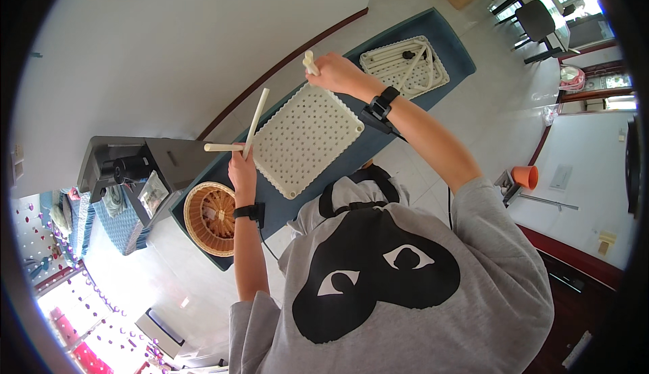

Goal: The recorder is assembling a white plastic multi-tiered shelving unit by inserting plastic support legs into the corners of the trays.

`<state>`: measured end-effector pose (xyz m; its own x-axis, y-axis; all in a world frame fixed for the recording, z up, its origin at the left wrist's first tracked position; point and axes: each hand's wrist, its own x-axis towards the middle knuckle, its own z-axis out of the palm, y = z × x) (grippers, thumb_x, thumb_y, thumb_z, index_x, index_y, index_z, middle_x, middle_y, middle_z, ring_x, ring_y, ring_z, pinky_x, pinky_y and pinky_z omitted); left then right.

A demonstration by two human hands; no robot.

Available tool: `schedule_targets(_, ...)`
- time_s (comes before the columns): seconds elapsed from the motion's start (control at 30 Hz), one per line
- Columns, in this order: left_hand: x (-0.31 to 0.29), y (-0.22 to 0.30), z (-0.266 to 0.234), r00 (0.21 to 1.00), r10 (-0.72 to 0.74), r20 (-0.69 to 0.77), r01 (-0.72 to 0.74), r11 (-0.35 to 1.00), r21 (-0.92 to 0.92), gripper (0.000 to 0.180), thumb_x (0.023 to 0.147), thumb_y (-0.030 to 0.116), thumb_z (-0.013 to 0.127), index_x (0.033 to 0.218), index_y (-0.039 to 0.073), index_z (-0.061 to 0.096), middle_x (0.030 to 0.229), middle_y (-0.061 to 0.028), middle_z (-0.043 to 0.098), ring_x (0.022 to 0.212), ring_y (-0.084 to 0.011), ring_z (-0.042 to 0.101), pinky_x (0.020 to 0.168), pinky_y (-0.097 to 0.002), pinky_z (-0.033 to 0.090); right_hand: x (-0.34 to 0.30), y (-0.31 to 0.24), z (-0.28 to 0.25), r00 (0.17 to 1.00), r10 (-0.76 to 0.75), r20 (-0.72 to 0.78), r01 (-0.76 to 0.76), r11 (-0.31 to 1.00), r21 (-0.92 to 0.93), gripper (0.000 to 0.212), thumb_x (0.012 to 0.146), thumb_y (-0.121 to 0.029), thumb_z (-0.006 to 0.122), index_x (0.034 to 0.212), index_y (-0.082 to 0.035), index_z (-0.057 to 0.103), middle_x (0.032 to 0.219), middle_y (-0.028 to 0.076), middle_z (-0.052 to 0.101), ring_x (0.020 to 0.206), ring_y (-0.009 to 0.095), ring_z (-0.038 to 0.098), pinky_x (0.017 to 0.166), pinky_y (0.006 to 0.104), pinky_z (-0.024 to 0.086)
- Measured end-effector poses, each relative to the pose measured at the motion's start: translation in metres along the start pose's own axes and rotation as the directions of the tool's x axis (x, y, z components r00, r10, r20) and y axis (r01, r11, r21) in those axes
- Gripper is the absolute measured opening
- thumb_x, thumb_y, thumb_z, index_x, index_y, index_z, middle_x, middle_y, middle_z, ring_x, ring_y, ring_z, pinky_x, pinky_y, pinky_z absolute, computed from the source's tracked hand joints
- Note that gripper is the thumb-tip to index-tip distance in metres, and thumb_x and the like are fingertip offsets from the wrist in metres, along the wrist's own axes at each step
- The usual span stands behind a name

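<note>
A cream perforated panel (307,141) with scalloped edges lies in the middle of a long dark blue-grey table. My left hand (242,170) is closed at the panel's left corner, where two cream tubes meet. One tube (257,118) points up and away, and the other tube (222,147) points left. Whether either is seated in the panel is hidden by my fingers. At the panel's far corner my right hand (331,74) is closed around a short-looking cream tube (309,61), seen nearly end-on. Round sockets show at the panel's two near corners.
A second cream panel (433,80) carrying several loose tubes and a small black item lies at the table's right end. On the left end stands a round wicker basket (191,222) with things inside. A wall (223,29) runs along the far side. A grey cabinet (179,164) adjoins the left.
</note>
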<state>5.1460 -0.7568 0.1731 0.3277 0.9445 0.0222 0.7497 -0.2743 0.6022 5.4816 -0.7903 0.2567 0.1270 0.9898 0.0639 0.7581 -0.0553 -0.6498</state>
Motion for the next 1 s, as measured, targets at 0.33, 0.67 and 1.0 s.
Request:
schedule_targets(0.33,0.005,0.001,0.002,1.000,-0.001,0.028,0.003,0.998,-0.062,0.021,0.094,0.025,0.056,0.099,0.005,0.055,0.082,-0.0192,0.065,0.079,-0.0411,0.062,0.065,-0.0459,0.048,0.031,0.018,-0.009,0.948,0.109,0.297,-0.144,0.985,0.097,0.021,0.081,-0.021,0.054,0.082,0.000,0.057,0.064,0.010,0.062,0.051,0.022,0.062,0.052,0.0351,0.049)
schedule_targets(0.67,-0.025,0.004,-0.007,0.997,-0.074,0.012,0.075,0.964,-0.256,0.040,0.093,0.032,0.060,0.113,0.003,0.041,0.080,-0.0203,0.061,0.074,-0.0355,0.061,0.065,-0.0398,0.047,-0.015,0.015,-0.011,0.918,0.222,0.329,-0.174,0.970,-0.170,0.047,0.088,-0.042,0.058,0.116,-0.004,0.058,0.104,0.016,0.063,0.104,0.032,0.059,0.087,0.0402,0.046)
schedule_targets(1.0,-0.163,-0.016,-0.020,0.999,-0.045,0.023,0.050,0.880,-0.473,0.038,0.099,0.025,0.045,0.074,-0.002,0.054,0.060,-0.0047,0.045,0.054,-0.0127,0.041,0.050,-0.0303,0.032,-0.170,0.005,-0.042,0.861,0.468,0.199,-0.501,0.715,0.487,0.032,0.094,-0.030,0.052,0.091,0.000,0.063,0.061,0.006,0.054,0.057,0.011,0.053,0.054,0.0307,0.043)
